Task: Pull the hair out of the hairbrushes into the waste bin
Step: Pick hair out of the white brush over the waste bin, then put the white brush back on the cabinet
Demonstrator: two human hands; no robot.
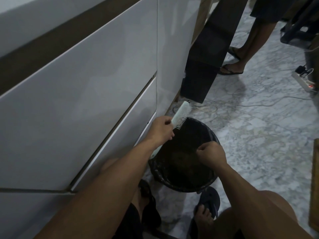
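My left hand (162, 129) grips the handle of a white hairbrush (181, 114), bristles facing right, held over the far rim of a round black waste bin (172, 180) lined with a black bag. My right hand (211, 153) hovers over the bin's right side with fingers pinched together; dark strands seem to hang from them, but they are hard to tell against the dark bin interior. The brush head points up and away from me.
White cabinet drawers (86, 100) fill the left. A black stand (203, 62) rises behind the bin. Another person's sandalled feet (231, 69) stand at the back, near a power strip (303, 81) and cables on the marble floor. My own sandalled foot (207, 207) rests beside the bin.
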